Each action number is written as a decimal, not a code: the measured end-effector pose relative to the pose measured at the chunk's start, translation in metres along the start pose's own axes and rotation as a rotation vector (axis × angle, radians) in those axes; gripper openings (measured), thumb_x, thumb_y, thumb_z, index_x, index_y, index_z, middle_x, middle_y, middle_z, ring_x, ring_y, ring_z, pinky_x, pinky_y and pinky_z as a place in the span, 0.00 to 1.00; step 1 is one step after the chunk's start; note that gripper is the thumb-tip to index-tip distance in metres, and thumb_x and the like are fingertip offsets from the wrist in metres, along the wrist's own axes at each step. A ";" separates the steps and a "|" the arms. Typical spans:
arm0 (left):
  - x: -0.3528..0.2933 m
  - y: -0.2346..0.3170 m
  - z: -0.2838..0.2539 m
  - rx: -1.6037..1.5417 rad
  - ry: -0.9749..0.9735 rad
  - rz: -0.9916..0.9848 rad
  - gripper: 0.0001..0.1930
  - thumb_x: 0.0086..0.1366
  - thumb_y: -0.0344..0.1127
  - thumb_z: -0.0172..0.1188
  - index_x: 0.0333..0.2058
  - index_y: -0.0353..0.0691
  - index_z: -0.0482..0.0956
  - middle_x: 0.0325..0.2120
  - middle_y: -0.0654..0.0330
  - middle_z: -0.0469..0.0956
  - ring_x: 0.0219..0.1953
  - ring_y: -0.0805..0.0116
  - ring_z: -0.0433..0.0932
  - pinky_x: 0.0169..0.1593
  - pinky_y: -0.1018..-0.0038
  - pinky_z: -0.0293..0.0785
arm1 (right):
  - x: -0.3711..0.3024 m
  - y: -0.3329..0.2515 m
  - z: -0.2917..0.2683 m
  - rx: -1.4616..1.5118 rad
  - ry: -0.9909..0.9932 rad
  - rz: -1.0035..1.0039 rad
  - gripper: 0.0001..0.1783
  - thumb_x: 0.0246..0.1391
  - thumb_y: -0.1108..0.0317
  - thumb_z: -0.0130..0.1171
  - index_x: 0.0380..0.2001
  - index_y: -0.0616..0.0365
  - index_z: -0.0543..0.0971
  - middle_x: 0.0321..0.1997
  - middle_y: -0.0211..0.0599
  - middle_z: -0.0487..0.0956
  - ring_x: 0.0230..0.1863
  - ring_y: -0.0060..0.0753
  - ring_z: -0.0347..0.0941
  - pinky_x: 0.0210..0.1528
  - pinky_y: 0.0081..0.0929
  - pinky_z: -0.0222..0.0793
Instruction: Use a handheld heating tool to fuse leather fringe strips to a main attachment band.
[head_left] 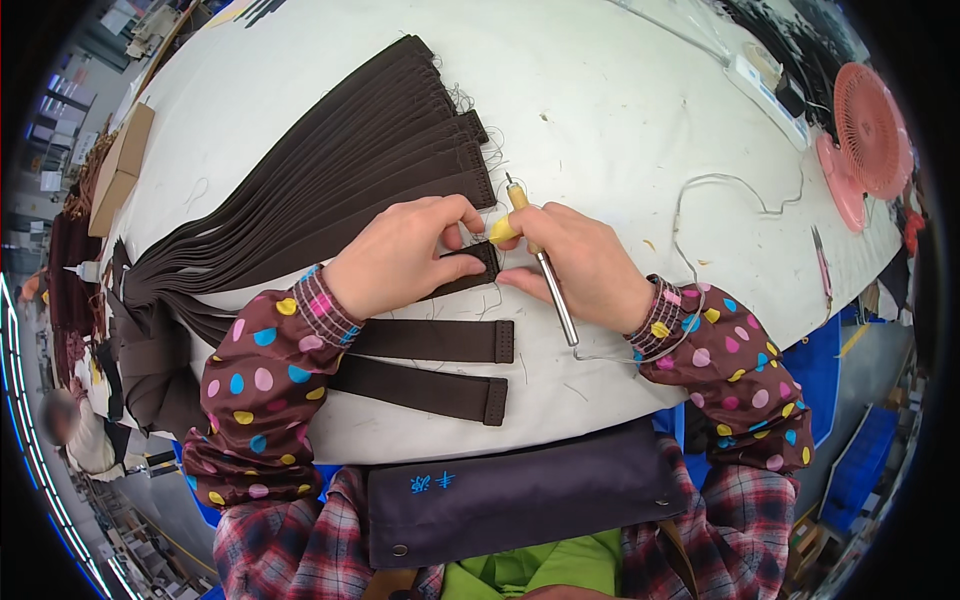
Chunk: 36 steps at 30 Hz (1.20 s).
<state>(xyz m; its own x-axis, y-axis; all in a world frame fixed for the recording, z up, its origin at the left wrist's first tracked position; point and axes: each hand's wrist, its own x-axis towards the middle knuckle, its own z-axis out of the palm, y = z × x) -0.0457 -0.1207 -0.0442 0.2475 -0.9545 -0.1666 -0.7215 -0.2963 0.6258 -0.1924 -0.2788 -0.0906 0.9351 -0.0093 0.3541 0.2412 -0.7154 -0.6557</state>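
Observation:
My left hand (405,250) is closed on the end of a dark brown fabric strap (487,258), its thumb lying on top near the stitched edge. Loose threads show by its fingertips. In my right hand (585,255) is a pen-shaped hot tool (556,300) with a thin tip pointing away from me, a wooden part and a metal shaft; a wire runs from its near end. Something yellow (503,230) sits at the right fingertips, its kind unclear. Two more straps (440,340) lie nearer me, their stitched ends to the right.
A fanned bundle of brown straps (330,150) spreads over the white table (590,110), gathered at the left. At the right are a pink fan (870,135), a power strip (768,100) and tweezers (822,265). A cardboard box (122,170) stands at the left edge.

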 end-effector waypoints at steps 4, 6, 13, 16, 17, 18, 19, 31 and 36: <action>0.004 -0.002 0.005 -0.200 0.002 -0.151 0.10 0.56 0.31 0.63 0.35 0.35 0.74 0.24 0.58 0.75 0.20 0.69 0.75 0.25 0.74 0.72 | 0.001 0.000 0.000 -0.015 -0.004 0.006 0.19 0.43 0.68 0.67 0.38 0.53 0.72 0.32 0.31 0.75 0.33 0.35 0.69 0.34 0.29 0.67; 0.002 -0.007 0.012 -0.253 0.095 -0.116 0.07 0.58 0.30 0.60 0.32 0.34 0.73 0.24 0.59 0.74 0.17 0.72 0.75 0.19 0.77 0.69 | 0.002 0.000 0.000 -0.016 -0.008 0.000 0.19 0.43 0.69 0.66 0.39 0.53 0.72 0.33 0.31 0.75 0.33 0.35 0.70 0.34 0.28 0.68; 0.001 -0.009 0.013 -0.345 0.109 -0.146 0.06 0.61 0.29 0.57 0.31 0.34 0.70 0.22 0.59 0.74 0.18 0.75 0.75 0.20 0.79 0.71 | 0.008 0.002 -0.010 0.106 0.030 0.146 0.11 0.57 0.70 0.55 0.42 0.59 0.70 0.34 0.31 0.79 0.25 0.22 0.71 0.29 0.20 0.69; -0.002 -0.014 0.014 -0.416 0.092 -0.172 0.06 0.62 0.30 0.56 0.31 0.34 0.69 0.20 0.60 0.75 0.19 0.76 0.76 0.21 0.80 0.73 | 0.019 -0.011 -0.017 0.288 0.043 0.186 0.11 0.61 0.68 0.51 0.45 0.62 0.70 0.32 0.30 0.78 0.26 0.16 0.69 0.27 0.16 0.68; -0.002 -0.013 0.015 -0.456 0.101 -0.176 0.06 0.62 0.29 0.56 0.31 0.34 0.68 0.18 0.60 0.75 0.20 0.77 0.76 0.22 0.80 0.73 | 0.021 -0.013 -0.018 0.364 0.048 0.183 0.12 0.60 0.68 0.52 0.46 0.62 0.70 0.32 0.29 0.77 0.26 0.16 0.68 0.27 0.16 0.67; -0.002 -0.012 0.015 -0.496 0.110 -0.180 0.06 0.62 0.29 0.56 0.30 0.34 0.68 0.17 0.61 0.75 0.20 0.77 0.77 0.22 0.81 0.74 | 0.022 -0.013 -0.014 0.362 0.047 0.184 0.12 0.60 0.68 0.52 0.46 0.62 0.70 0.32 0.29 0.77 0.26 0.16 0.68 0.27 0.16 0.67; -0.001 -0.012 0.015 -0.498 0.110 -0.179 0.06 0.62 0.29 0.56 0.30 0.34 0.68 0.17 0.61 0.75 0.20 0.77 0.77 0.22 0.81 0.74 | 0.022 -0.012 -0.008 0.392 0.097 0.150 0.11 0.59 0.69 0.53 0.44 0.62 0.71 0.27 0.30 0.75 0.23 0.16 0.66 0.24 0.16 0.63; -0.002 -0.009 0.013 -0.599 0.127 -0.156 0.07 0.63 0.27 0.54 0.34 0.36 0.64 0.28 0.61 0.73 0.25 0.77 0.78 0.23 0.81 0.75 | 0.018 -0.008 0.008 0.517 0.146 0.328 0.11 0.52 0.71 0.56 0.30 0.60 0.64 0.18 0.29 0.69 0.18 0.15 0.62 0.19 0.18 0.57; -0.001 -0.012 0.015 -0.620 0.116 -0.134 0.08 0.64 0.27 0.53 0.36 0.37 0.63 0.30 0.61 0.73 0.24 0.78 0.76 0.23 0.80 0.74 | 0.019 -0.006 0.011 0.468 0.141 0.270 0.11 0.52 0.71 0.57 0.29 0.60 0.64 0.18 0.30 0.69 0.17 0.18 0.63 0.19 0.19 0.58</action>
<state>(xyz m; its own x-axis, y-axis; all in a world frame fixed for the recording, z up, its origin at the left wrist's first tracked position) -0.0469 -0.1167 -0.0630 0.4029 -0.8902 -0.2125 -0.1805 -0.3049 0.9351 -0.1736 -0.2672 -0.0872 0.9438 -0.2652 0.1973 0.1175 -0.2887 -0.9502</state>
